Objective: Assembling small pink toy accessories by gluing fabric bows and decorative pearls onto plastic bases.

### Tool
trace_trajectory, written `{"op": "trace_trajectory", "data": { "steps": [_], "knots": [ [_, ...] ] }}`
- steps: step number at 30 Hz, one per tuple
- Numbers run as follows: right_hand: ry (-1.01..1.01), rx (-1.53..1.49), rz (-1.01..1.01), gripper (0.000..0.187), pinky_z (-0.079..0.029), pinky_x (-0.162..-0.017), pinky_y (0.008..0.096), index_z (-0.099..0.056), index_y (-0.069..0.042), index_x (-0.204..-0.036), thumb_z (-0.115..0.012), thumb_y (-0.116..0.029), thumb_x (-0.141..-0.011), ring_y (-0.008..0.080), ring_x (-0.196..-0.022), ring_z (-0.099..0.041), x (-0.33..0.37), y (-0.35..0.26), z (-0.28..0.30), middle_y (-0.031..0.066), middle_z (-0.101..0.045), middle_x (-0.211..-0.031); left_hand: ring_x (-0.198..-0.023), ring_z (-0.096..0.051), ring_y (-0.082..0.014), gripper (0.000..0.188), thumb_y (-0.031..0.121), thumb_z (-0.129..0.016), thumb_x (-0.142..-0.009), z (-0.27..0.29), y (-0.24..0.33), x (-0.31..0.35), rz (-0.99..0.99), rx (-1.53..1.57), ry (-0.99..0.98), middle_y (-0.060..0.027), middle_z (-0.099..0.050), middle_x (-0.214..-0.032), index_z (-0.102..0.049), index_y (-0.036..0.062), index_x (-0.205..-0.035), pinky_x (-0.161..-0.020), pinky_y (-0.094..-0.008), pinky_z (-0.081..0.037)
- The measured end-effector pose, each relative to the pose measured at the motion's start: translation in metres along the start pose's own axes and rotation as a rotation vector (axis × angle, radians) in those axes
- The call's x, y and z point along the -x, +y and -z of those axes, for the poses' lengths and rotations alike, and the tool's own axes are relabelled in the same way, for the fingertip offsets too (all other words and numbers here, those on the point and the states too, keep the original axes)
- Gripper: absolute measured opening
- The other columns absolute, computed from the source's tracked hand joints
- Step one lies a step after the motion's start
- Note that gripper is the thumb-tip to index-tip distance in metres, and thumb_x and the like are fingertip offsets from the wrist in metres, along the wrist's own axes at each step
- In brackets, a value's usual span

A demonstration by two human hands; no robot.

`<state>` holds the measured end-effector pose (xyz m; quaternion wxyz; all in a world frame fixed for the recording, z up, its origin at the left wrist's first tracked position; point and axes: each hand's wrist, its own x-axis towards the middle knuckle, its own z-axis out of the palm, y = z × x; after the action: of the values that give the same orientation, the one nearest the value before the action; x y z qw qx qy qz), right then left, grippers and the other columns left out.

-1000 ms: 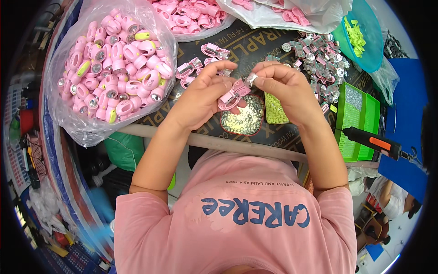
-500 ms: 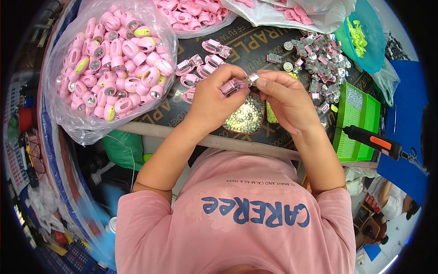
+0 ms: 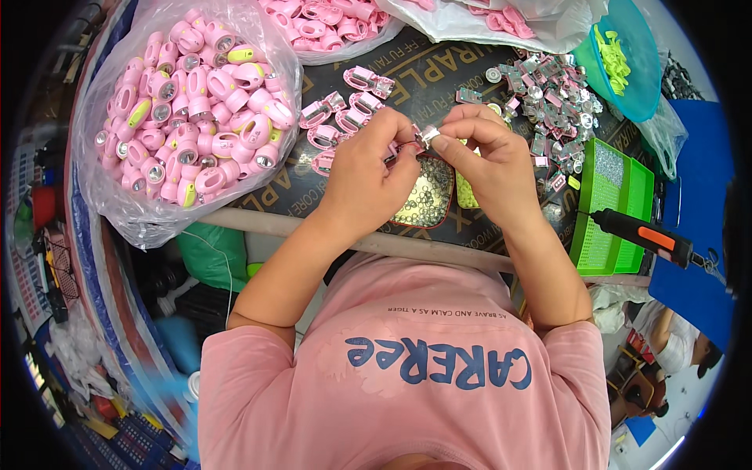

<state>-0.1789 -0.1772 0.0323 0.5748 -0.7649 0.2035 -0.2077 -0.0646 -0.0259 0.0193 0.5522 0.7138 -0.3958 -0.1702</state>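
My left hand [image 3: 362,182] is closed round a small pink-and-silver flashlight insert, mostly hidden by the fingers. Thumb and fingers of my right hand [image 3: 497,168] pinch a small shiny silver reflector piece [image 3: 428,135] against its end. Under the hands lies a red-rimmed dish [image 3: 423,200] of small round clear pieces, partly covered. Beside it, a container of yellow-green parts [image 3: 467,193] shows under my right wrist. Several pink flashlight half shells with silver inserts [image 3: 351,117] lie just beyond my left hand.
A clear bag of pink flashlights [image 3: 196,117] stands at left, more bags of pink shells [image 3: 329,27] behind. Loose metal inserts [image 3: 552,98] are heaped at right, near a teal bowl [image 3: 638,63]. A green tray [image 3: 638,192] has a black electric screwdriver [image 3: 642,235] across it.
My left fingers have closed further over the insert, hiding more of it. My right fingers have shifted slightly on the silver piece, and both hands stay together over the dish.
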Motion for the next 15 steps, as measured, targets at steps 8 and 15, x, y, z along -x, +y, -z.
{"op": "trace_trajectory", "data": {
  "steps": [8, 15],
  "knots": [
    [-0.02, 0.071, 0.033, 0.011, -0.048, -0.079, 0.0316, -0.076, -0.003, -0.091, -0.081, -0.006, -0.082, 0.0176, -0.09, -0.061, 0.001, -0.009, -0.009, 0.006, -0.067, -0.099, -0.085, -0.069, -0.033, 0.037, 0.0, -0.065, -0.086, -0.001, 0.014, 0.006, 0.068, 0.037, 0.035, -0.0178, -0.062, -0.101, -0.047, 0.0044, -0.119, -0.065, -0.0391, -0.054],
    [0.116, 0.462, 0.469, 0.015, -0.048, -0.083, 0.042, -0.068, -0.004, -0.087, -0.079, -0.003, -0.076, 0.0323, -0.094, -0.059, 0.003, 0.0, -0.019, 0.0105, -0.066, -0.1, -0.102, -0.064, -0.0411, 0.043, -0.004, -0.065, -0.083, -0.006, 0.011, 0.008, -0.028, -0.129, 0.04, -0.0213, -0.062, -0.109, -0.048, 0.0014, -0.123, -0.086, -0.0484, -0.052]
  ]
}}
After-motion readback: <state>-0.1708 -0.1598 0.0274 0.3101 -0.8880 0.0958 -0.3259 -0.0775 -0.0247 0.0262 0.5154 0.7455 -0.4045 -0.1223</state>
